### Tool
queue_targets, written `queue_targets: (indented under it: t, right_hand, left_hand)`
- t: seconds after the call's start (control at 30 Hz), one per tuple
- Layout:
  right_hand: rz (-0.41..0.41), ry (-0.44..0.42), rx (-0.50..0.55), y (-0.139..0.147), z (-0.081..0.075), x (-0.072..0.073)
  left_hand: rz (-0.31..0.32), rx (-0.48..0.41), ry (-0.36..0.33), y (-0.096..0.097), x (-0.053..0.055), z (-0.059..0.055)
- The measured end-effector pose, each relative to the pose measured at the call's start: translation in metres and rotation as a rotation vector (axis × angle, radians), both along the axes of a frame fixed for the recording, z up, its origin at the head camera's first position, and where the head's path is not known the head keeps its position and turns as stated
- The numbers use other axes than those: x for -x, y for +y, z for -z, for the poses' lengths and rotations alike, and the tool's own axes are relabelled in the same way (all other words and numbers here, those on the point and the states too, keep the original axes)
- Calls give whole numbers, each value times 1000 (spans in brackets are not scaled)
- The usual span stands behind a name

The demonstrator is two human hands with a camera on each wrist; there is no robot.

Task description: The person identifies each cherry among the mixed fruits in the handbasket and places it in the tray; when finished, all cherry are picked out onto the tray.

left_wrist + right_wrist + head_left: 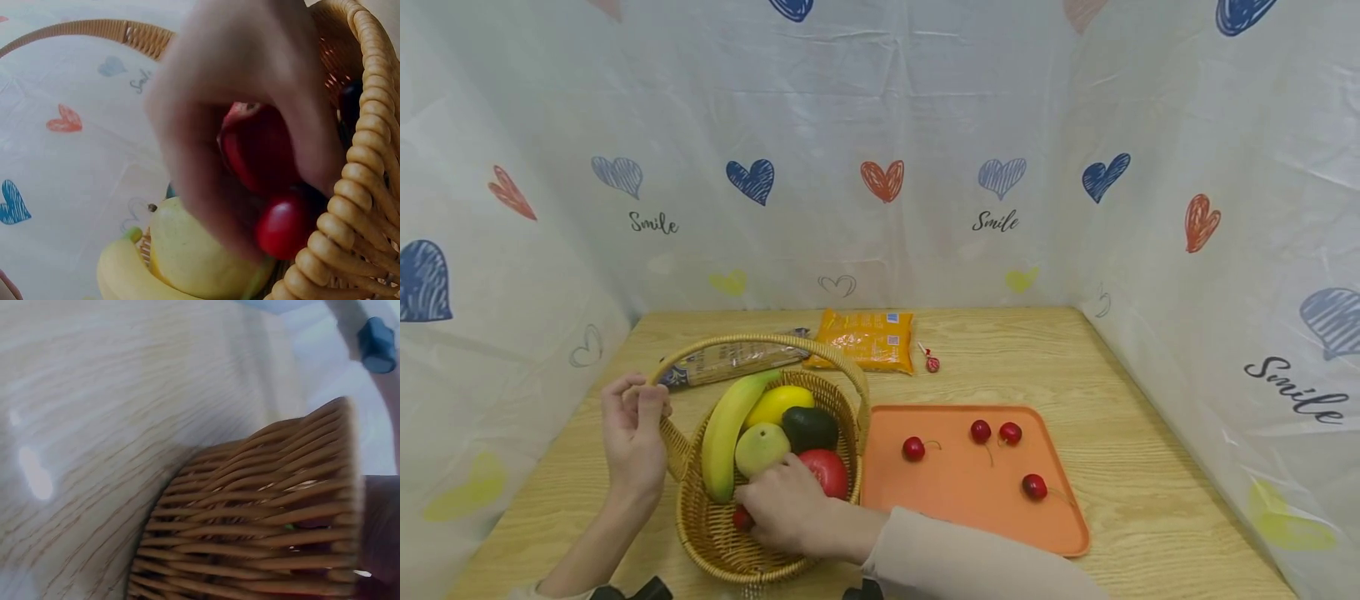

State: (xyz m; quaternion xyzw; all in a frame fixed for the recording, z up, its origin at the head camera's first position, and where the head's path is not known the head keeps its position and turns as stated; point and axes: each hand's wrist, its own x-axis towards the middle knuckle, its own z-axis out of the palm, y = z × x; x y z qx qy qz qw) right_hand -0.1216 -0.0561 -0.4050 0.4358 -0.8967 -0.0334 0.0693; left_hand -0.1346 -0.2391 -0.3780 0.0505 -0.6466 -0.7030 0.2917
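In the head view, a wicker basket (694, 533) holds a banana (724, 437), a yellow lemon-like fruit (781, 405), a pale green round fruit (762, 450), a dark green avocado-like fruit (810, 429) and a red round fruit (825, 472). My left hand (636, 433) grips the basket's handle (760, 339) at its left side. Inside the basket's near part, my right hand (786, 504) reaches down. The left wrist view shows its curled fingers and thumb around a cherry (286, 228), against the red fruit. Only the basket's woven outer wall (250, 519) fills the right wrist view.
Right of the basket lies an orange tray (955, 492) with several stemmed cherries (913, 448) spread over it. Behind stand an orange packet (868, 342), a long patterned packet (737, 360) and a wrapped lollipop (931, 362). A white curtain (820, 108) encloses the table.
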Motion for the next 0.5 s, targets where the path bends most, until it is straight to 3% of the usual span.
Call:
queue_targets:
  t: [0.1, 0.37, 0.5]
  right_hand:
    - [-7, -105, 49, 0, -5, 1]
    - [-77, -257, 252, -2, 24, 15]
    - [-78, -396, 340, 15, -2, 6]
  left_hand:
    - [4, -6, 6, 0, 0, 0]
    - [-11, -10, 8, 0, 1, 1]
    - [-10, -8, 22, 1, 1, 0]
